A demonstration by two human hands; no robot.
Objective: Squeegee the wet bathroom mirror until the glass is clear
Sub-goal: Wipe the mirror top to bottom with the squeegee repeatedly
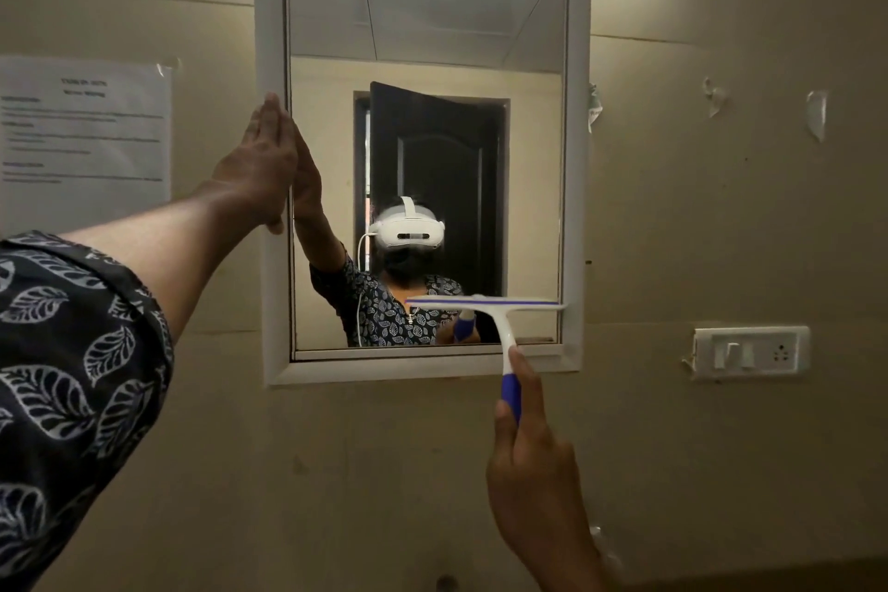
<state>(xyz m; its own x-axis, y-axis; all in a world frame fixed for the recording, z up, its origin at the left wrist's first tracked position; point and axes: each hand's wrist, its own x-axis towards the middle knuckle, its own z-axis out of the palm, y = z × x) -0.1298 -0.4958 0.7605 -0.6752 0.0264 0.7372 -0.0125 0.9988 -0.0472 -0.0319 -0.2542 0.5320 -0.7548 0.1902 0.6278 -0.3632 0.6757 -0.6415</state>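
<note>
The bathroom mirror (524,149) hangs on the wall in a white frame (270,39). My left hand (262,163) lies flat with straight fingers against the frame's left side, at the glass edge. My right hand (528,457) grips the blue handle of a white and blue squeegee (499,317). Its blade lies level across the lower right of the glass, near the bottom edge, its right end at the frame. The glass reflects a person with a white headset and a dark door.
A printed paper sheet (84,130) is taped to the wall left of the mirror. A white switch and socket plate (750,352) sits on the wall at the lower right. Bits of torn tape (817,111) cling to the wall on the right.
</note>
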